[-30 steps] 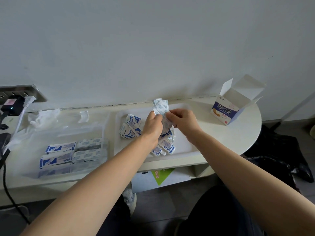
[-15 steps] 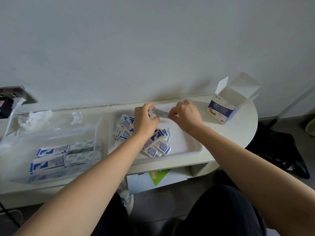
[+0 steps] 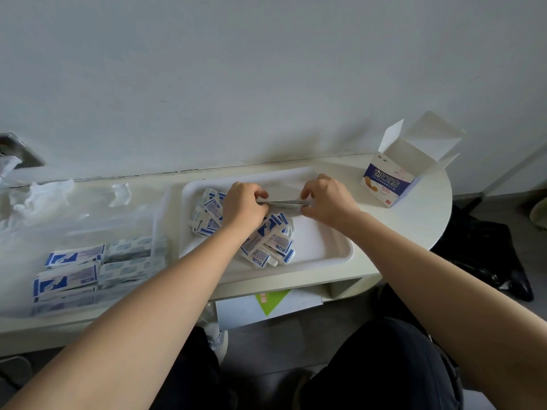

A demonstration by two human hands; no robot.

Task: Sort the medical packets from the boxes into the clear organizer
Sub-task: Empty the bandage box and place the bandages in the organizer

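Note:
Over the white tray, my left hand and my right hand pinch the two ends of a thin stack of packets, held flat and edge-on between them. Loose blue-and-white packets lie heaped on the tray below my left wrist, with more to its left. The clear organizer stands at the left with rows of packets laid in its near part. An open bandage box stands at the right.
The shelf ends in a rounded edge at the right, against a white wall. Crumpled clear plastic lies at the back left by a wall socket. A white box with a green label sits under the shelf. My knees are below.
The packets were held upright in both hands a second ago. Both hands have since lowered them and turned them flat, level with the tray, each hand at one end.

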